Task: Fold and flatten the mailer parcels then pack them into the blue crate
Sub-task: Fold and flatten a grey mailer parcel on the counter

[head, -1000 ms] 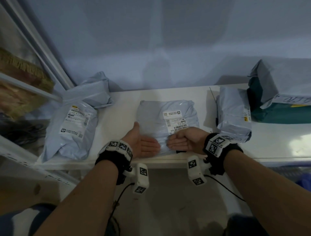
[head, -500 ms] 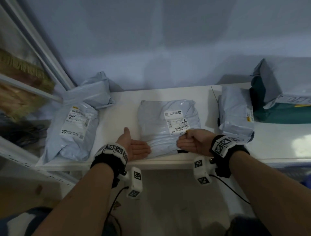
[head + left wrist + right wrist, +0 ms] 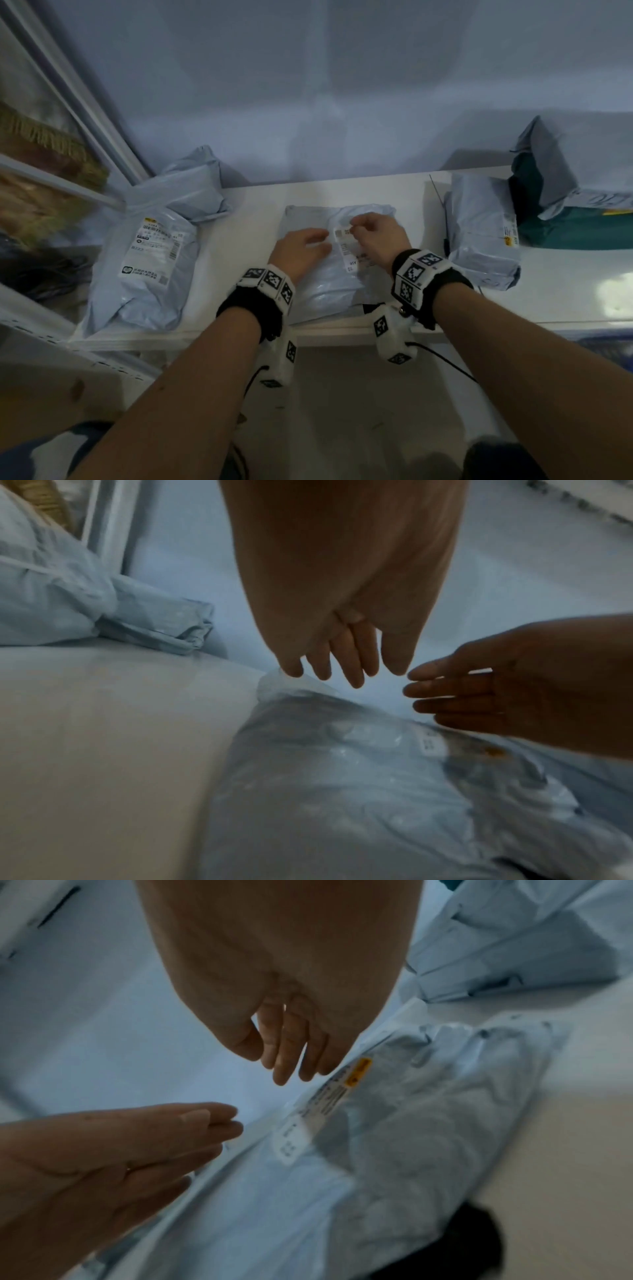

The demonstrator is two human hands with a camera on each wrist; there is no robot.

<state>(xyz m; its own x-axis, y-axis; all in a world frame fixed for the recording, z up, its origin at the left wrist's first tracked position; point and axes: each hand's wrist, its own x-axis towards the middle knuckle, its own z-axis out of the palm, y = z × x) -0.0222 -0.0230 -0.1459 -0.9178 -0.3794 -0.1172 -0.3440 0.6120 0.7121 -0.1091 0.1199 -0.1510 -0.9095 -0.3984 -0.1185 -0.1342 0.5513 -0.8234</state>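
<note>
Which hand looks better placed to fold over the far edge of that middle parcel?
Probably the right hand: its fingertips hover at the far edge of the middle parcel, by the label. The left hand lies open nearer the parcel's middle.

The left hand (image 3: 342, 593) hangs over the grey mailer parcel (image 3: 359, 791), fingers straight, fingertips at its far edge. The right hand (image 3: 514, 693) reaches in above the parcel's right side. Another mailer (image 3: 85, 610) lies left of the parcel.

On the white shipping label (image 3: 346, 247) of the pale grey plastic mailer parcel (image 3: 329, 284) at frame centre, only "A58" can be read. The remaining print there, and on the label (image 3: 154, 248) of the left-hand pale blue mailer parcel (image 3: 144, 274), is too blurred to read.
</note>
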